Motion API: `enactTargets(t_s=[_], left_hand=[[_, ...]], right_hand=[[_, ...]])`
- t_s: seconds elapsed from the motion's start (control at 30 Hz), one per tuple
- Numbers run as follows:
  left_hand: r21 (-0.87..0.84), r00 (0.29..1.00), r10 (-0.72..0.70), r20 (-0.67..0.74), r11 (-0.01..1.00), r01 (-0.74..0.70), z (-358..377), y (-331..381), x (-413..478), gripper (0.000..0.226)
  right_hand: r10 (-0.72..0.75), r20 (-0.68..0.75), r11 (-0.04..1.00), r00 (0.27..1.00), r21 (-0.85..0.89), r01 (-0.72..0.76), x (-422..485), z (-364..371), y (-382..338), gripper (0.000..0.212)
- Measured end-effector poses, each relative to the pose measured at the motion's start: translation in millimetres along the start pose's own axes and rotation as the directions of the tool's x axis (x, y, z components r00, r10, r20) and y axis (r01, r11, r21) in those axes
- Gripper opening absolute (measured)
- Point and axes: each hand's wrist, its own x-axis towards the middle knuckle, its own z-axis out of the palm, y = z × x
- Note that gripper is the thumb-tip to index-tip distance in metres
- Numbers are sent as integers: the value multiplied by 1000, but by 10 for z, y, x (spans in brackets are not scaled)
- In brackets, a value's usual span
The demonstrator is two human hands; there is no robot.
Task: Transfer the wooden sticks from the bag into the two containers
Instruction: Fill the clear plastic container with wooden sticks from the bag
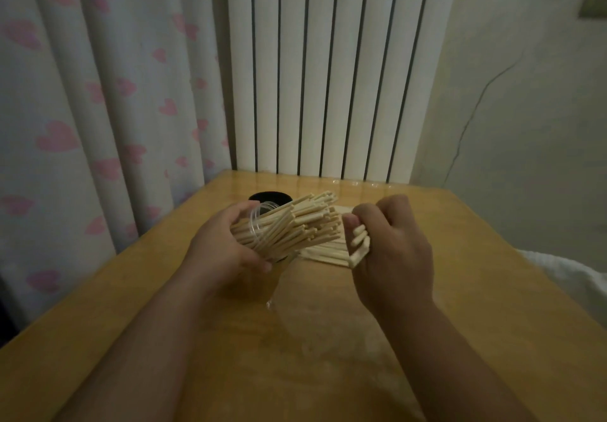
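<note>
While the clear container (254, 221) is gripped by the left hand (223, 244), fingers curled round its wall, a dense bundle of wooden sticks (295, 224) is seen packed in it, leaning up and to the right past the rim. Whether its base touches the counter (328, 339) cannot be told. A few sticks (359, 244) are pinched in the right hand (391, 247), just right of the bundle. The hands are held near each other, not touching. Loose sticks (328, 252) are laid flat on the counter below and between the hands; no bag outline can be made out. A black container (270, 198) is set behind the clear one. Heart-print curtain (82, 109) at left, white radiator (328, 76) behind.
</note>
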Motion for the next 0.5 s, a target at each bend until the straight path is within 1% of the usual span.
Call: enactTargets(t_s=[0.07,0.1,0.13,0.2,0.27,0.33,0.4,0.5], left_hand=[[13,1000,4,8,1000,-4,4,4,-4,108],[21,1000,3,11,1000,-3,6,5,-5,107],[28,1000,0,14,1000,0,7,7,-5,106],[45,1000,-2,18,999,2,11,3,-2,105],[61,1000,-3,16,998,2,13,-1,6,105],[68,1000,-2,19,998,1,5,-7,9,107],[89,999,3,33,996,-6,-1,-8,7,108],[143,998,17,55,989,-25,18,1,7,109]], right_hand=[[46,-11,993,999,112,-45,-47,35,14,48],[90,-22,976,996,200,-84,-68,52,20,44],[131,-43,951,990,289,-113,-80,65,21,37],[189,-96,905,977,404,-136,-83,86,19,27],[250,-101,843,963,512,-165,-66,93,12,25],[355,-27,746,934,610,-266,-34,60,-34,21],[463,85,633,883,666,-395,3,14,-81,22],[523,240,491,818,700,-519,13,-12,-99,26]])
